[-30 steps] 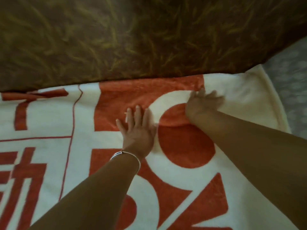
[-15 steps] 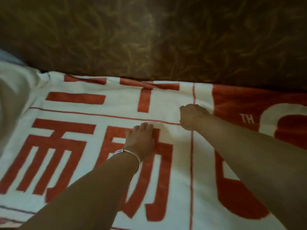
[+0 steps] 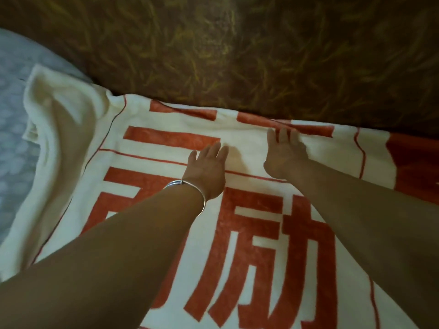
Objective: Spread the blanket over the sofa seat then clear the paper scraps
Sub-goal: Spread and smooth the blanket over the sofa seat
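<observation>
A cream blanket point(image 3: 166, 138) with large red characters and lines lies spread over the sofa seat, its far edge against the brown backrest. My left hand point(image 3: 206, 169), a silver bangle on its wrist, lies flat on the blanket with straight fingers. To its right, my right hand point(image 3: 283, 154) presses the blanket near the far edge, fingers extended toward the backrest. The blanket's left corner point(image 3: 59, 110) is rumpled and folds over the seat's end. No paper scraps are in view.
The brown patterned sofa backrest point(image 3: 237, 55) fills the top of the view. A grey patterned floor point(image 3: 14, 115) shows at the left beyond the blanket's rumpled corner.
The view has swung left along the sofa, from the blanket's right end to its left end. Both hands moved left with it; my right hand went from curled to flat.
</observation>
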{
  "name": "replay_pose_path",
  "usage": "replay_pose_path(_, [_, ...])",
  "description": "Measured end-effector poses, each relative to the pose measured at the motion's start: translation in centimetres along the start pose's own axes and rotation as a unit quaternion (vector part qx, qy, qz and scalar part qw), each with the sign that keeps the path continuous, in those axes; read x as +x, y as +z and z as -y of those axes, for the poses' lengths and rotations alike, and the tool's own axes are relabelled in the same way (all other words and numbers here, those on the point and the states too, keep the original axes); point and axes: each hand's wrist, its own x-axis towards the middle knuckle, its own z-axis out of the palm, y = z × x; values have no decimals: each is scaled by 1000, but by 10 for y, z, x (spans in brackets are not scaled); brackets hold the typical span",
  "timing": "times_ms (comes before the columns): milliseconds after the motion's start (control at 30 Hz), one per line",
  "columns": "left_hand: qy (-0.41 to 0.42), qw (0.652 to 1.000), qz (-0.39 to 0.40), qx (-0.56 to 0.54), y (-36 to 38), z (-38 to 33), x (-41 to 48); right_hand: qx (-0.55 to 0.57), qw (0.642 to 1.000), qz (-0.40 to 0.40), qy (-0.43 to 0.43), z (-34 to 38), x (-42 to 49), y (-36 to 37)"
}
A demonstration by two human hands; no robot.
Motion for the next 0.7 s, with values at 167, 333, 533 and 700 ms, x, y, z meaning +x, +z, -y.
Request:
replay_pose_path(167, [35, 999, 4, 26, 1, 12, 47, -102, 994, -2, -38, 16, 22, 8])
replay_pose_path(333, [33, 999, 15, 34, -2, 24, 62, -134, 985, -16, -111, 20, 38, 0])
replay_pose_path(533, [48, 999, 5, -24, -6, 44, 62, 20, 999, -36, -28, 31, 70, -17])
replay_pose_path(700, [40, 996, 8, -84, -8, 73, 65, -80, 994, 58, 40, 47, 102, -1])
